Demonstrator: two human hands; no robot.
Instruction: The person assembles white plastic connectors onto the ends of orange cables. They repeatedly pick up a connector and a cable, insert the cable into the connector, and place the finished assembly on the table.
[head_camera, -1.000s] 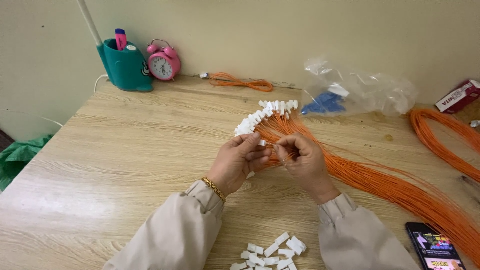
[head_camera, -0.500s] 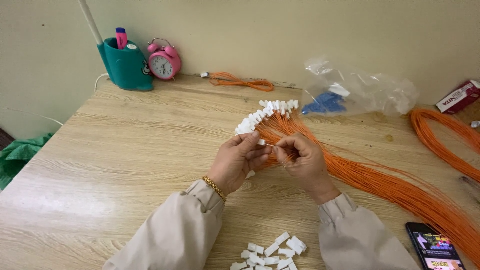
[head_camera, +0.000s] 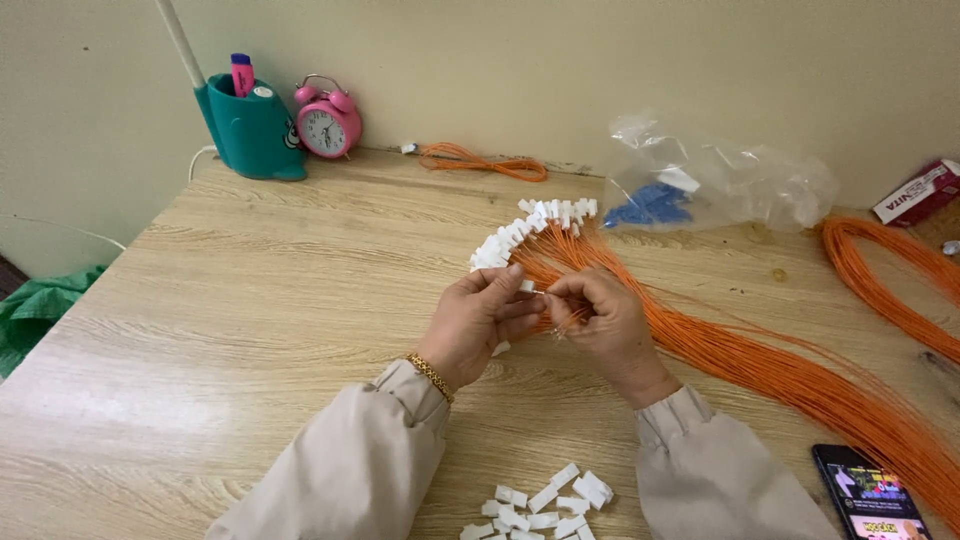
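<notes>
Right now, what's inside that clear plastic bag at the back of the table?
The clear plastic bag holds a cluster of small blue pieces. Their exact shape is too small to tell, and crinkled plastic hides the rest.

Clear bag (head_camera: 730, 180), red-white carton (head_camera: 915, 192), lit phone (head_camera: 870, 495)

Orange cable bundle (head_camera: 760, 360), white-tipped, fanned across table.

The worktop (head_camera: 250, 300) is pale wood-grain laminate, smooth with a soft sheen. The orange cables (head_camera: 780, 365) look like thin, slightly glossy plastic, tipped with matt white plastic caps (head_camera: 530, 225). Near the far edge, a crinkled clear plastic bag (head_camera: 740, 180) shines. The sleeves (head_camera: 360, 470) are matt beige cloth; the bracelet (head_camera: 430, 375) is bright gold-coloured metal. The phone (head_camera: 870, 495) is glossy.
</notes>
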